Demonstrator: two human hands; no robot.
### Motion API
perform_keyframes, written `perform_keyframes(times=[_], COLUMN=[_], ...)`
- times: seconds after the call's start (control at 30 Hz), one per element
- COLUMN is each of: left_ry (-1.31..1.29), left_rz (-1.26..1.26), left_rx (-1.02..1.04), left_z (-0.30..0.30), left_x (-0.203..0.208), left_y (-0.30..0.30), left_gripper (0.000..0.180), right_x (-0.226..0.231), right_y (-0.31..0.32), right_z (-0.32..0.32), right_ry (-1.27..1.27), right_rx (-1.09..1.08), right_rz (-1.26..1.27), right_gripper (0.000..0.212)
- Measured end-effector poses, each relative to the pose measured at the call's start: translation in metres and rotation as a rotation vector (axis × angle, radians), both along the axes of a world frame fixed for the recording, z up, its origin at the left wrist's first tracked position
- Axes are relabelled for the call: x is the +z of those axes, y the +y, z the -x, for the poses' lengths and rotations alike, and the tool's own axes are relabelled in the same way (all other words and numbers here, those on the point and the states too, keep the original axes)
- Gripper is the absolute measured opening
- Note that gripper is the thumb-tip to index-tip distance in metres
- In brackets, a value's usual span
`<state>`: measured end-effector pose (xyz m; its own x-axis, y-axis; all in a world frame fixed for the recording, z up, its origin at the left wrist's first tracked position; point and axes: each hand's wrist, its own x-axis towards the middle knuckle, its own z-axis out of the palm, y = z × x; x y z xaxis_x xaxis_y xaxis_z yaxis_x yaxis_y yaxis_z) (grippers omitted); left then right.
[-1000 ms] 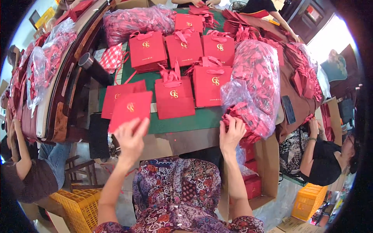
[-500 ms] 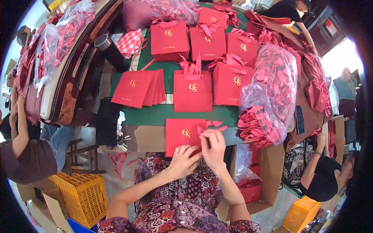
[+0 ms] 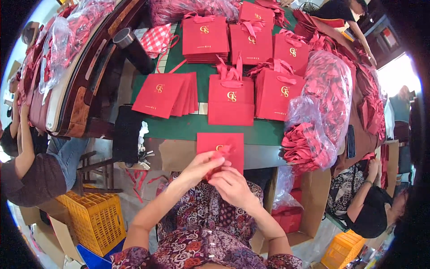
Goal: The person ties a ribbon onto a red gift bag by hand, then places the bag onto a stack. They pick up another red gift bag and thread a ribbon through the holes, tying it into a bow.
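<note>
While both bare hands worked close together at the near edge of the table [image 3: 179, 130], I saw a red gift bag [image 3: 215, 142] face up just beyond and partly beneath them, overlapping the green cloth, its near part covered by the fingers. The left hand [image 3: 204, 167] pinched a blurred red ribbon [image 3: 227, 150] between thumb and fingers, over the front of the bag. The right hand [image 3: 233, 186] was curled just beside it, nearer and to the right, its fingertips close to the left hand; I could not tell whether they gripped the ribbon too.

Beyond the bag, I had a middle bag [image 3: 230, 107] with ribbon handles, a fanned set of bags [image 3: 159, 94] to its left and an upright-looking stack [image 3: 280, 98] to its right. Farther off stood a thicker pile [image 3: 204, 38]. On the right lay a clear plastic sack [image 3: 329, 85] full of red pieces, some spilling from its near end, with a phone [image 3: 350, 141] beside it. On the far left, a black flask [image 3: 136, 54] leaned near a checked cloth [image 3: 156, 40]. Below the table I saw a cardboard box [image 3: 316, 201] on the right and a yellow crate [image 3: 101, 224] on the left.
</note>
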<state>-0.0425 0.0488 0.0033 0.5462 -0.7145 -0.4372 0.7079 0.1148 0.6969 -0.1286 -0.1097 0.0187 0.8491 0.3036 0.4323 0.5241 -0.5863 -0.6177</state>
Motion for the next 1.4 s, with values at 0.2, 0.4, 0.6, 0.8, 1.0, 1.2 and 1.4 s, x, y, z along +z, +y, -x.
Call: perform_keyframes(times=[0.2, 0.4, 0.6, 0.8, 1.0, 1.2, 1.4], left_ry=[-0.135, -0.331, -0.381, -0.417, -1.241, -1.489, -1.461], left_rz=[-0.088, -0.182, -0.212, -0.398, -1.062, -0.89, -0.831], left_rx=[0.146, 0.208, 0.248, 0.262, 0.175, 0.022, 0.026], left_z=[0.007, 0.019, 0.02, 0.001, -0.022, -0.039, -0.04], left_x=[-0.012, -0.013, -0.013, -0.007, 0.019, 0.005, -0.001], left_y=[-0.004, -0.013, -0.013, 0.022, 0.022, -0.008, -0.017], left_gripper=[0.025, 0.027, 0.024, 0.02, 0.038, 0.051, 0.047], right_x=[0.013, 0.002, -0.014, -0.009, -0.005, -0.005, -0.015], right_y=[-0.011, -0.019, -0.019, -0.037, -0.034, -0.022, -0.021], right_z=[0.0, -0.03, -0.038, -0.037, -0.047, -0.054, -0.057], right_ry=[0.249, 0.518, 0.629, 0.662, 0.556, 0.417, 0.4], right_rx=[-0.165, -0.576, -0.554, -0.536, -0.544, -0.57, -0.627], right_rz=[-0.21, -0.382, -0.67, -0.702, -0.402, -0.271, -0.309], right_gripper=[0.012, 0.015, 0.012, 0.009, 0.012, 0.011, 0.012])
